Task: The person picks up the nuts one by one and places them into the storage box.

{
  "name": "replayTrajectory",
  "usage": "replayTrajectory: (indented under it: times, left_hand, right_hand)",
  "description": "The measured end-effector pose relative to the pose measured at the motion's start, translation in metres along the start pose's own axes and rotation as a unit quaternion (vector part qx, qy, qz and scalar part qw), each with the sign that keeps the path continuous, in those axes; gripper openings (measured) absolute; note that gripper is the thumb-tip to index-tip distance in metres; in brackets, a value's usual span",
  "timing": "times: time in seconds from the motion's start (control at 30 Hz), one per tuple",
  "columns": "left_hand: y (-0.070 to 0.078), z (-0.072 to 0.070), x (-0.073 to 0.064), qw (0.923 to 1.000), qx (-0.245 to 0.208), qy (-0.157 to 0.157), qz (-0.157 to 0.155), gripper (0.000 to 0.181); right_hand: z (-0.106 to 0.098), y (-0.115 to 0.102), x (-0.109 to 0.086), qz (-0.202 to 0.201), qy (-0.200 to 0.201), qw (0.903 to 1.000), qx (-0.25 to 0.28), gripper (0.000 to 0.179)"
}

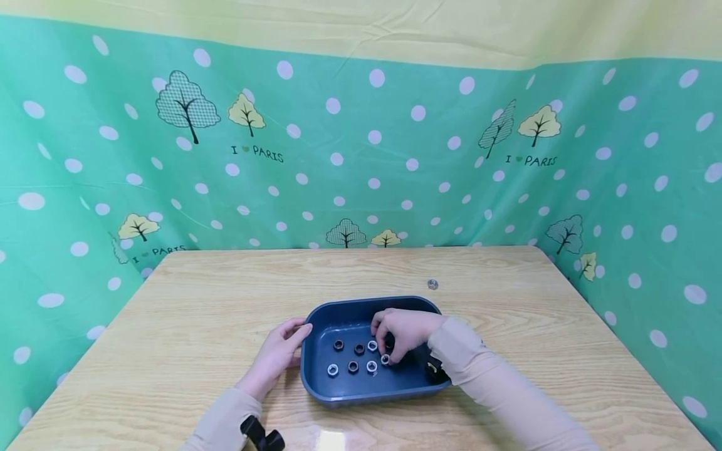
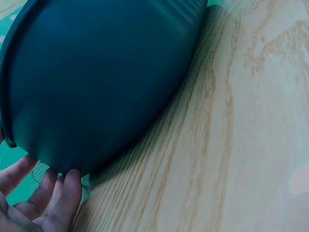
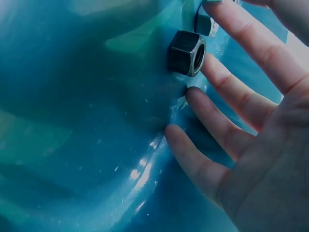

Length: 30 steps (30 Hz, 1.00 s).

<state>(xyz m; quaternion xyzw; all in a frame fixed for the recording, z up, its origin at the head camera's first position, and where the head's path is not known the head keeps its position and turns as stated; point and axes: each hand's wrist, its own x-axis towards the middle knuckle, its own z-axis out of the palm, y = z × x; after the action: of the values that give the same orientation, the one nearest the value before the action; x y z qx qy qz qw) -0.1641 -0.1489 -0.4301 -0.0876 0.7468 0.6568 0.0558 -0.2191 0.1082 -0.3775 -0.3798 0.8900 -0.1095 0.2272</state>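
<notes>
A dark blue rectangular tray sits on the table with several hex nuts in it, some silver, some dark. My left hand holds the tray's left end, thumb on the rim and fingers against the outer wall. Inside the tray, my right hand reaches down and pinches a silver nut between thumb and index finger. Under that palm is a dark nut, close to the middle fingertip. Left of the hand lie another silver nut and a dark nut.
One more nut lies on the wooden table beyond the tray's far rim. A green dotted curtain surrounds the back and sides. Black wrist cameras sit on both sleeves, the left one near the front edge of the view.
</notes>
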Motion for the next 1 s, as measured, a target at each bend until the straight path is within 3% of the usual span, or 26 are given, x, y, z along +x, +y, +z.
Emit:
replayTrajectory:
  times: [1.0]
  left_hand:
    - [-0.0018, 0.0006, 0.0006, 0.9999, 0.009, 0.002, 0.005, 0.046]
  right_hand:
    - [0.0029, -0.0005, 0.0017, 0.0, -0.003, 0.9997, -0.025, 0.018]
